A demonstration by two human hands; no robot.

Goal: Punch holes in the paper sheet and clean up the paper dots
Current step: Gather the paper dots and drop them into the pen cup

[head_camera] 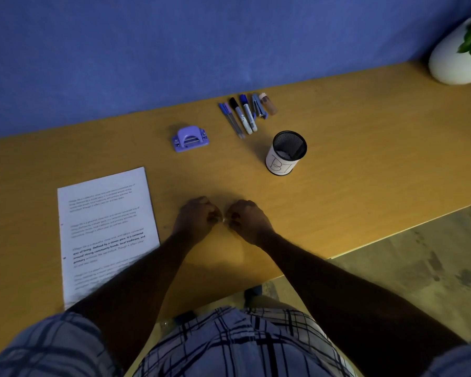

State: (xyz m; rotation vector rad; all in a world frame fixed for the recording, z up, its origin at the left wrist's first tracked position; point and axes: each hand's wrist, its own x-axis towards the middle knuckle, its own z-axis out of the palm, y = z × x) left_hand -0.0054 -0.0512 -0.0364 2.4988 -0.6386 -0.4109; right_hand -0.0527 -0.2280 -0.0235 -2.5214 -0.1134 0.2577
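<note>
1. Fingers curled, the left grip (199,216) and right grip (246,219) nearly meet on the table (337,172); whether they pinch anything, cannot tell.
2. The paper sheet (104,229) lies flat, left of the left grip.
3. The hole punch (191,139) sits beyond both.

Bare desk (351,148) ahead of me up to hole punch (190,139), pens (242,117) and mesh cup (285,153); paper sheet (104,227) on my left.

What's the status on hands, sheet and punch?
Left hand and right hand curled, nearly touching on desk, pale speck between; grip unclear. Paper sheet flat at left, hole punch apart behind. Mesh cup beyond right hand, nothing between.
</note>
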